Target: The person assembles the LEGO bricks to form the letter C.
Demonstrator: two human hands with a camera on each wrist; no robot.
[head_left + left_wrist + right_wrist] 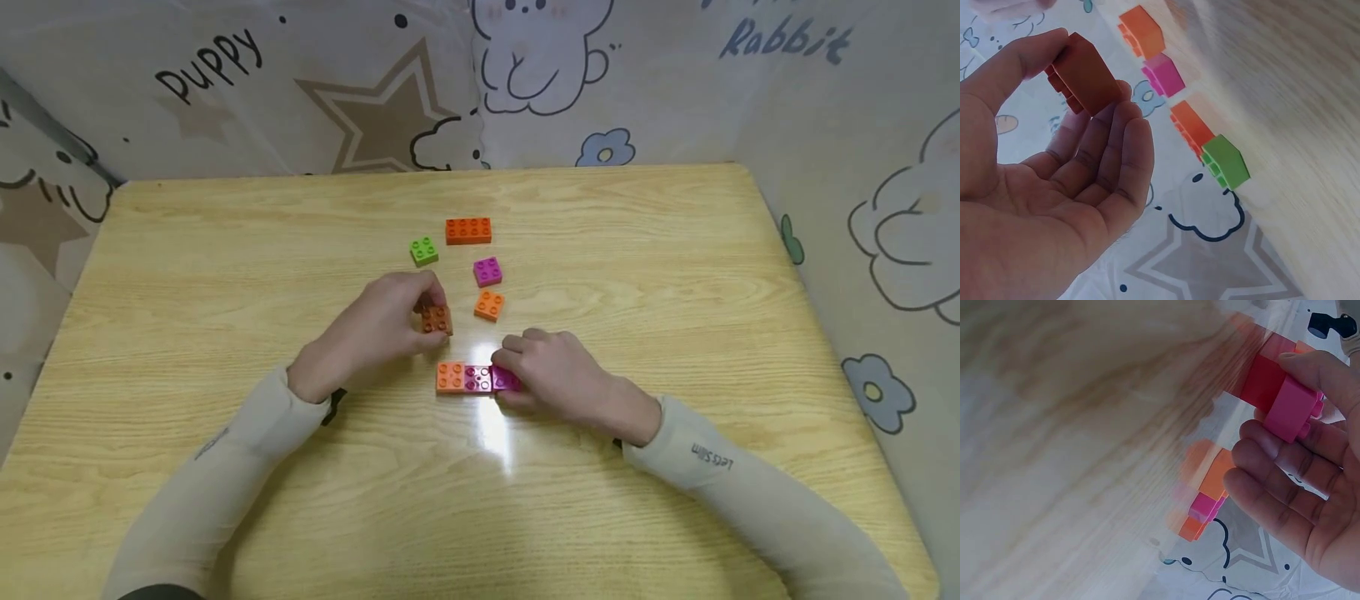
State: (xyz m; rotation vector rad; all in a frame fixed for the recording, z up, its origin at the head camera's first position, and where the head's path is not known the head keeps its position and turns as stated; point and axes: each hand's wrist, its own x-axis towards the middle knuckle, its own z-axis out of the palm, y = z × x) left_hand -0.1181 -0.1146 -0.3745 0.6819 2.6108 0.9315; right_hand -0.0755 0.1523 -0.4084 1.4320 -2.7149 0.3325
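Note:
My left hand (386, 315) pinches a brownish-orange toy brick (437, 320) between thumb and fingertips. In the left wrist view that brick (1088, 75) is off the table, its studs facing left. My right hand (557, 373) grips a magenta brick (505, 379) at the right end of a short row. Left of it in that row come another magenta brick (477, 379) and an orange brick (450, 377). The right wrist view shows the pinched magenta brick (1290, 409) above a red brick (1263, 381) on the table side.
Beyond my hands lie a small orange brick (489, 305), a magenta brick (487, 271), a green brick (423, 251) and a longer red-orange brick (468, 231). The wooden table (637, 250) meets a printed wall covering (675, 100) at its back and sides.

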